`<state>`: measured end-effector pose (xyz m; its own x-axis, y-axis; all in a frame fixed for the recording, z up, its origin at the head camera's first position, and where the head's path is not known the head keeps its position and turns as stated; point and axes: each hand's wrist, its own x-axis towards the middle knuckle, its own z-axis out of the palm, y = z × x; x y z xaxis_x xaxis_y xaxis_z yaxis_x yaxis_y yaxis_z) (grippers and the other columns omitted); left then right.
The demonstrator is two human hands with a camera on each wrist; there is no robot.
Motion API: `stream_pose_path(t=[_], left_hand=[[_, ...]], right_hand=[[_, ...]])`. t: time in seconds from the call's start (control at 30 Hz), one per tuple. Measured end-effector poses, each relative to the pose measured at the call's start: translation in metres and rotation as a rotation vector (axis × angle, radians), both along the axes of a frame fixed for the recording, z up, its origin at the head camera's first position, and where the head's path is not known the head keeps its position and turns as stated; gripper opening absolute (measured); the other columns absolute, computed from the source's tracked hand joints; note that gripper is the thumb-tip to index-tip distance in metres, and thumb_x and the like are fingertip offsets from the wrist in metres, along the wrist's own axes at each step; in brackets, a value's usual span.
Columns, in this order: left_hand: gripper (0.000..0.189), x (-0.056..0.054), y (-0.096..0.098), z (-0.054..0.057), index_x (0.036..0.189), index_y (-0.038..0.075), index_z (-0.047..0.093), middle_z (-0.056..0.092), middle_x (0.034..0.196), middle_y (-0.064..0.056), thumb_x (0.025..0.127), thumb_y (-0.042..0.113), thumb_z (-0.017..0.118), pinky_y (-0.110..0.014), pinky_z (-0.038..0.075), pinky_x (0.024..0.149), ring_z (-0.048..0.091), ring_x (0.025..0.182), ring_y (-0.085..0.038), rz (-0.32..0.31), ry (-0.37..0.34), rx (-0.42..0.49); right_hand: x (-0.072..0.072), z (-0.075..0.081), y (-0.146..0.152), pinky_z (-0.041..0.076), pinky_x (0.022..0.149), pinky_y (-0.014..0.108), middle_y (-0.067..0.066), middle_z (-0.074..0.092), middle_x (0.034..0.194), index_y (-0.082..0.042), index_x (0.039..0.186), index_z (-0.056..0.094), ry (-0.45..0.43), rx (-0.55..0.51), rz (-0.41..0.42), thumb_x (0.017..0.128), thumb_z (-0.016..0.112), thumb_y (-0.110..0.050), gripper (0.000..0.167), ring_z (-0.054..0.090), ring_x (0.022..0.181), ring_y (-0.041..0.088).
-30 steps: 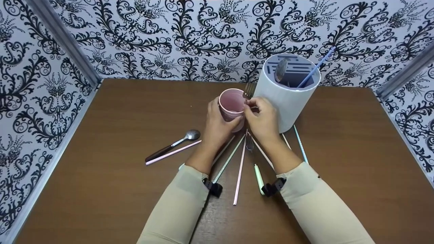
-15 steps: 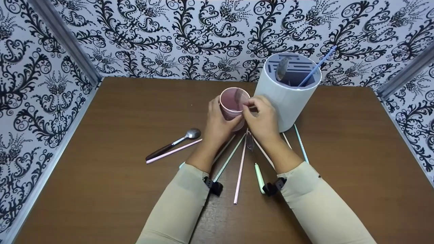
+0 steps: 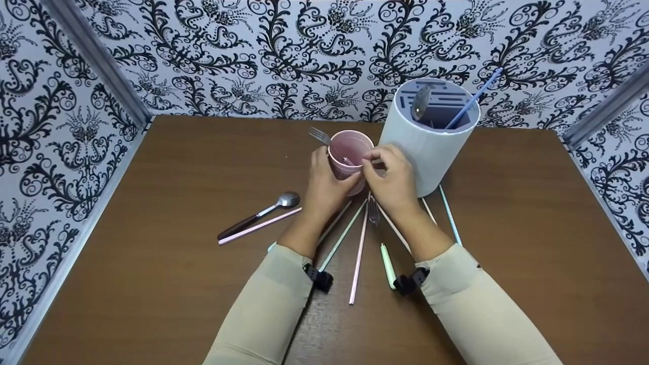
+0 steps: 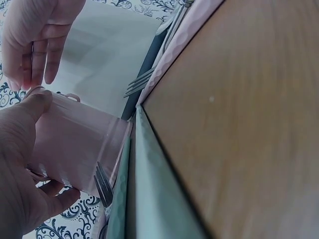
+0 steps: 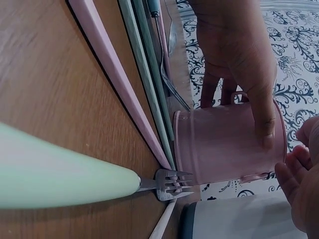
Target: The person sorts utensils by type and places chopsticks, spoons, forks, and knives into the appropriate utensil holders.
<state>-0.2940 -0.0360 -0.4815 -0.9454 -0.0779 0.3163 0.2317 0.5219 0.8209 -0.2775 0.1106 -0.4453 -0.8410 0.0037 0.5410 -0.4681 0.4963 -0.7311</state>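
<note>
In the head view my left hand grips a pink cup from its left side; its thumb presses the cup wall in the right wrist view. A fork leans inside the cup, tines sticking out over the far left rim. My right hand is at the cup's right rim, its fingertips right at the edge and fairly straight in the left wrist view. A green-handled fork lies on the table, its tines close by the cup's base.
A white cutlery holder stands right of the cup, with a spoon and a blue chopstick in it. Several chopsticks fan out below the hands, including a pink one. A dark-handled spoon lies left beside another pink chopstick.
The fork stood upright at my right fingers, then swung down inside the cup and tipped left, tines now over the left rim. My right hand has let it go; both hands stay at the cup.
</note>
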Motion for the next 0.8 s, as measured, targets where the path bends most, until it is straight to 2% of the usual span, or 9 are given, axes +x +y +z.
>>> stream_pose_path(t=[0.13,0.23,0.4,0.6,0.8], left_hand=[[0.088,0.0,0.0,0.0,0.145,-0.003,0.043,0.052,0.139,-0.021,0.079,0.03,0.09,-0.044,0.043,0.118,0.053,0.133,-0.034,-0.002,-0.006,0.002],[0.088,0.001,-0.001,0.001,0.146,-0.003,0.043,0.052,0.139,-0.021,0.079,0.03,0.09,-0.044,0.044,0.118,0.053,0.132,-0.033,-0.006,-0.015,0.005],[0.089,0.001,-0.001,0.001,0.147,-0.001,0.042,0.052,0.14,-0.019,0.079,0.032,0.091,-0.044,0.045,0.117,0.054,0.132,-0.033,-0.008,-0.024,-0.001],[0.091,0.002,-0.002,0.0,0.147,-0.002,0.041,0.051,0.14,-0.021,0.079,0.034,0.091,-0.046,0.044,0.117,0.053,0.133,-0.034,-0.007,-0.001,-0.026],[0.092,0.001,-0.001,-0.002,0.148,-0.001,0.041,0.05,0.143,-0.019,0.08,0.035,0.091,-0.045,0.043,0.119,0.051,0.135,-0.033,-0.006,-0.02,-0.013]], right_hand=[[0.002,0.0,0.001,0.061,0.089,0.045,0.018,0.069,0.104,0.005,0.098,0.074,0.022,0.001,0.017,0.091,0.071,-0.001,0.009,0.068,0.095,0.027],[0.005,0.0,0.002,0.061,0.089,0.047,0.017,0.069,0.104,0.005,0.098,0.074,0.034,0.008,0.021,0.09,0.072,-0.001,0.009,0.068,0.095,0.028],[0.009,-0.001,0.004,0.061,0.088,0.041,0.016,0.07,0.104,0.005,0.099,0.074,0.031,0.016,0.022,0.091,0.073,-0.001,0.01,0.069,0.094,0.027],[0.019,-0.005,0.011,0.062,0.085,0.035,0.015,0.07,0.101,0.004,0.098,0.075,0.035,0.003,0.053,0.091,0.073,0.0,0.008,0.068,0.094,0.023],[0.03,-0.008,0.021,0.059,0.083,0.022,0.013,0.071,0.1,0.005,0.099,0.075,0.027,0.004,0.055,0.091,0.073,0.001,0.009,0.068,0.092,0.021]])
